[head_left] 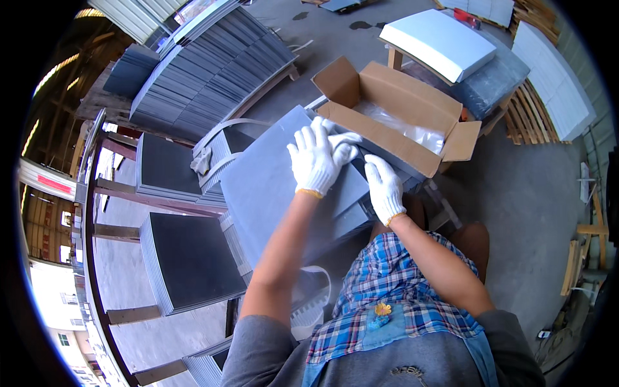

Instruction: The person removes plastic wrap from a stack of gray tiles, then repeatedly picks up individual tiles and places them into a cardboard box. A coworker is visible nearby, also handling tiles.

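You're in a workshop or warehouse: grey concrete floor (516, 200), long stack of thin slabs (213, 71) upper left, slatted wooden pallet (530, 117) upper right, ribbed wall (601, 116) at right edge, open cardboard carton (412, 93) just above centre.

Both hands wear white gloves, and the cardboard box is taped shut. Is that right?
Not quite: the head view shows the cardboard box open, its flaps spread. The left hand and right hand do wear white gloves.
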`<state>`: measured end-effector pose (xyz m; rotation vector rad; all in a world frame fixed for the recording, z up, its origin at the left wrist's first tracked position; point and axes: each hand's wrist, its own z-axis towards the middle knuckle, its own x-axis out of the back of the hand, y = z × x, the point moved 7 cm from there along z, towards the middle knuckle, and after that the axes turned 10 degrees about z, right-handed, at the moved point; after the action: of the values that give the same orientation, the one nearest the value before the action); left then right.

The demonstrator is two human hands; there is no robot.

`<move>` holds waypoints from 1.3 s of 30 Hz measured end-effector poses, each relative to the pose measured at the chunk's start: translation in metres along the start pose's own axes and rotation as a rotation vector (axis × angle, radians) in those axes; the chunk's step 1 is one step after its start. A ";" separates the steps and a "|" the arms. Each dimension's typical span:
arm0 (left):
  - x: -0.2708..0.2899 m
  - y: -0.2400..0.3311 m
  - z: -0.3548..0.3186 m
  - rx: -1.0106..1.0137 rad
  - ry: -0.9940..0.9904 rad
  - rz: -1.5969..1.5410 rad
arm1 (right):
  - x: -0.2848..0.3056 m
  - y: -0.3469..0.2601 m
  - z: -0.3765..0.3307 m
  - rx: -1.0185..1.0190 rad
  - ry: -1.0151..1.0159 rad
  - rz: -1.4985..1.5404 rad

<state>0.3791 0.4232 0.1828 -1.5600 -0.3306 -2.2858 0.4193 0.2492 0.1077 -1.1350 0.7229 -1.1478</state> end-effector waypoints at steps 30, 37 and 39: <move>0.066 -0.063 -0.113 0.168 0.006 0.096 | -0.029 -0.027 -0.014 0.352 -0.194 -0.315; 0.076 0.009 -0.122 0.051 -0.009 0.033 | -0.033 -0.025 -0.015 0.287 -0.233 -0.312; 0.078 0.003 -0.135 0.023 -0.025 0.047 | -0.031 -0.021 -0.014 0.237 -0.249 -0.321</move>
<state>0.2399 0.3562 0.2062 -1.5697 -0.3224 -2.2211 0.3906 0.2736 0.1203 -1.1903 0.2093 -1.2921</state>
